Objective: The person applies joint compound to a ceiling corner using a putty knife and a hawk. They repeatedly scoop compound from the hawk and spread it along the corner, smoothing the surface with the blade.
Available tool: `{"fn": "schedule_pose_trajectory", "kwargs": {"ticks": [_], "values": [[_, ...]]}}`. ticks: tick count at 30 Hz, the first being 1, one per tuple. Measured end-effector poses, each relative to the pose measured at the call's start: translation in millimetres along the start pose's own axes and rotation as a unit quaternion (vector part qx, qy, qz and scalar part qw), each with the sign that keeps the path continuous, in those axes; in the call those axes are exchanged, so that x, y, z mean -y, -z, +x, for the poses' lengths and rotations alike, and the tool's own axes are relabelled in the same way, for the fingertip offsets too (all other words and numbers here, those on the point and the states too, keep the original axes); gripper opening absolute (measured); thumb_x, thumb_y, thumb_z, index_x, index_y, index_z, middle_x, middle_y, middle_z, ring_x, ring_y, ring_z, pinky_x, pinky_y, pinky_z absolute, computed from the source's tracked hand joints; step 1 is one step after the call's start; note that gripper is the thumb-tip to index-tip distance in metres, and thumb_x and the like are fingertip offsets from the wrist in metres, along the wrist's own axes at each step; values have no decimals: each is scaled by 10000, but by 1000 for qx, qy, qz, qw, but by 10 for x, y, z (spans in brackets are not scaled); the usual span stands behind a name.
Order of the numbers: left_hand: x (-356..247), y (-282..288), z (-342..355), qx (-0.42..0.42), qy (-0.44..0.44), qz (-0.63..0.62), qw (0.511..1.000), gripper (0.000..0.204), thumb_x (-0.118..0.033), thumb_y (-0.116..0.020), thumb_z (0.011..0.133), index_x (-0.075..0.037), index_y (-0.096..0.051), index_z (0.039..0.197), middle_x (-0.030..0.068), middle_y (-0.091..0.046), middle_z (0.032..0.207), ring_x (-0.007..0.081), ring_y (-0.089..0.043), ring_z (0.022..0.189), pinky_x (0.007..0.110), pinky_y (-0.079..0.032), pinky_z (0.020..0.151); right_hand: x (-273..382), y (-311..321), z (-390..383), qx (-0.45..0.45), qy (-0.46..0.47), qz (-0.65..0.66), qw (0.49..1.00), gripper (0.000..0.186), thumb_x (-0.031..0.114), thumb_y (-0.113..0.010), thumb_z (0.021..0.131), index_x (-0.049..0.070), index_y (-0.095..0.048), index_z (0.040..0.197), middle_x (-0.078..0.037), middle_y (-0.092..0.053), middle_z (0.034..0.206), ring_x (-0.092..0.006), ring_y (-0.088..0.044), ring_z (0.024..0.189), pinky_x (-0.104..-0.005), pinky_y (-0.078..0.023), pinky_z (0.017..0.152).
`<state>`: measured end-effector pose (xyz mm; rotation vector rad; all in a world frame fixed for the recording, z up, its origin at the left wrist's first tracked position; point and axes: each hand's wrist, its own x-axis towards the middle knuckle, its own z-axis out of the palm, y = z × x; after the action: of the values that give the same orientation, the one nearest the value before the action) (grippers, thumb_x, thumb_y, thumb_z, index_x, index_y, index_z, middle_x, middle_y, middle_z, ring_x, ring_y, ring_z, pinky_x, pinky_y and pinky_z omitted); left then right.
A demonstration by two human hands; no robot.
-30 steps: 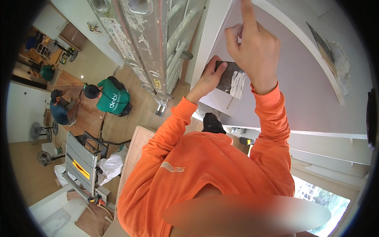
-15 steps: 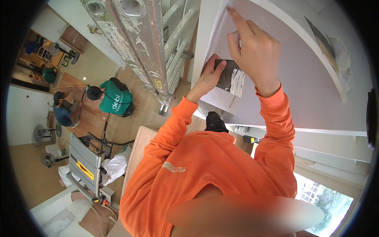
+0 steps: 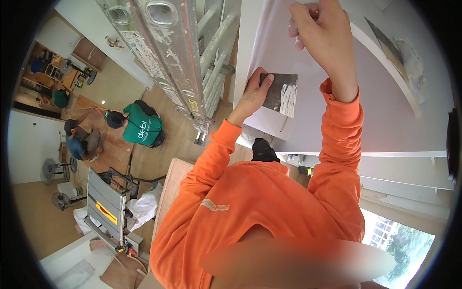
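Person in an orange top (image 3: 260, 197), seen from above, with both arms stretched out over a pale panel (image 3: 385, 125) with a curved rim. Left hand (image 3: 254, 95) pinches the edge of a dark, flat, square plate (image 3: 273, 86) between thumb and fingers; thick white paste (image 3: 288, 100) is smeared across its right part. Right hand (image 3: 325, 41) is raised near the upper edge of the view, well apart from the plate — fingers bent, whitish smears on the tips, and whether they pinch anything I cannot tell. To the left stands a paint-spattered metal ladder (image 3: 168, 62); farther off, two co-workers — one in green (image 3: 142, 124), one in dark blue (image 3: 77, 147) — are low on the floor near a table saw (image 3: 102, 204)
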<state>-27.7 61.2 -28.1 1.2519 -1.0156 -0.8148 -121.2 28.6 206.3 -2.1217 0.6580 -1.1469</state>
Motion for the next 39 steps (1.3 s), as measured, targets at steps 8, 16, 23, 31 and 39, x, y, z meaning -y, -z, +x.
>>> {"fn": "schedule_pose_trajectory", "kwargs": {"ticks": [8, 16, 23, 31, 39], "values": [[42, -25, 28, 0, -5, -15, 1000, 293, -343, -566, 1014, -54, -521, 1017, 5, -388, 771, 112, -365, 756, 282, -353, 674, -2, -21, 96, 6, 18, -160, 987, 422, 43, -541, 849, -8, -512, 1267, -133, -564, 528, -194, -556, 437, -315, -424, 481], [40, -24, 40, 10, 5, -19, 1000, 294, -338, -565, 1015, -48, -519, 1030, 36, -457, 786, 125, -421, 777, 299, -396, 697, -112, -84, 82, -24, 123, -188, 974, 391, 27, -559, 813, -25, -519, 1199, -227, -551, 546, -404, -612, 504, -407, -464, 505], [-41, 17, 19, 38, 23, -4, 999, 285, -326, -523, 1043, -47, -464, 1027, 80, -460, 873, 180, -424, 837, 312, -411, 797, -204, -181, 171, -88, 196, -274, 937, 383, 7, -561, 806, -24, -539, 1187, -239, -549, 559, -432, -614, 534, -450, -459, 507], [-8, -18, 45, 11, -18, -16, 1000, 310, -353, -558, 1015, -48, -505, 1031, 15, -361, 755, 129, -352, 740, 299, -342, 658, -136, -108, 111, -56, 170, -227, 957, 363, -9, -569, 807, -11, -565, 1170, -213, -534, 541, -382, -606, 489, -392, -437, 475], [-6, 2, 47, 31, 2, 4, 999, 274, -302, -518, 1044, -41, -450, 999, 76, -441, 869, 170, -380, 799, 312, -393, 758, -170, -55, 44, -47, 176, -270, 945, 281, 30, -595, 835, 36, -643, 1112, -82, -563, 597, -179, -545, 473, -281, -421, 482]]}}
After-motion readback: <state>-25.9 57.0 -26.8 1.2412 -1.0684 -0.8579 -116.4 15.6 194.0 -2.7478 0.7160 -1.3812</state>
